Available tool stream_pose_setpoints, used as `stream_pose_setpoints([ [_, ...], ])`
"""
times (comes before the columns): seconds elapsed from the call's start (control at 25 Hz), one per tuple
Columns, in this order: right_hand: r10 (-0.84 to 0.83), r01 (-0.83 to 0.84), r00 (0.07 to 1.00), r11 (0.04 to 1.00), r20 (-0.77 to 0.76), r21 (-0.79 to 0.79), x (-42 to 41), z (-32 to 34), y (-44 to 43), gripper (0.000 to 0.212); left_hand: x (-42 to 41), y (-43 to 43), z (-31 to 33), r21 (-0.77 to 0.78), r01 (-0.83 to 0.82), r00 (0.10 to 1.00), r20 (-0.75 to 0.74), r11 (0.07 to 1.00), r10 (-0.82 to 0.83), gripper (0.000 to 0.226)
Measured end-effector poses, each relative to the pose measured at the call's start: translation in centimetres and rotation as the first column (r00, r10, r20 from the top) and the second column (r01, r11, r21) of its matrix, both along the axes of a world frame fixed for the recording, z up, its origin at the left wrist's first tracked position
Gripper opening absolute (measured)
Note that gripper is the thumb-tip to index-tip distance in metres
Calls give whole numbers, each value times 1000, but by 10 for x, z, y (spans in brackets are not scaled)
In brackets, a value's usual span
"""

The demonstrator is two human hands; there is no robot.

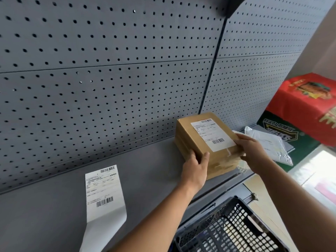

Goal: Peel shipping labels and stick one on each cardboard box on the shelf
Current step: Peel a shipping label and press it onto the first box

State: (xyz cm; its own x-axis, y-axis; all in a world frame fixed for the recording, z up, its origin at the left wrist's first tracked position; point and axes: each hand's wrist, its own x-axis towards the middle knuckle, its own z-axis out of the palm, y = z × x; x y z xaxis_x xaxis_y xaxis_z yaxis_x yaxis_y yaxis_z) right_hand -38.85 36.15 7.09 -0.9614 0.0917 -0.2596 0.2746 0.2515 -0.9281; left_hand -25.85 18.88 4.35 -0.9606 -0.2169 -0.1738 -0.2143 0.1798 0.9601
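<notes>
The cardboard box (187, 131) sits on the grey shelf (145, 170), with a shipping label (211, 134) lying flat on its top. The left hand (195, 170) grips the box's near left corner, thumb on top. The right hand (252, 153) holds its right edge, fingers at the label's corner. The box should be steadied and that corner rubbed down firmly. Left of the box lies another label strip (103, 190), unpeeled as far as I can judge.
</notes>
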Motion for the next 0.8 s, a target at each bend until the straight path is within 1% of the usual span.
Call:
stream_pose_setpoints([
  [0.08,17,-17,1000,999,-4,46,0,1,-1,36,2,-1,1,-1,-1,1000,0,1000,1,67],
  [0.16,42,-35,998,993,-55,109,6,5,-5,35,6,-6,5,-15,7,1000,8,1000,-7,68],
  [0.2,48,-29,993,986,-112,165,11,8,-8,36,9,-10,5,-23,3,1000,6,1000,-3,69],
  [0.28,55,42,958,944,-281,328,24,15,-16,39,17,-24,8,-24,-32,999,-9,999,32,70],
  [0.32,84,81,927,906,-365,415,30,18,-23,39,23,-33,11,-16,-54,998,-17,998,53,70],
  [0.4,186,105,866,840,-465,532,48,28,-48,38,38,-58,18,2,-116,993,-34,993,116,65],
  [0.48,286,52,805,838,-520,543,70,37,-85,34,60,-89,27,10,-189,980,-67,982,190,53],
  [0.6,418,-103,718,854,-556,510,110,52,-149,29,106,-138,52,-21,-311,943,-132,950,306,42],
  [0.68,489,-228,665,852,-564,470,143,61,-193,30,146,-169,72,-44,-397,904,-190,917,383,39],
  [0.8,567,-418,573,823,-592,383,191,77,-255,32,206,-211,108,-153,-499,847,-293,853,443,40],
])
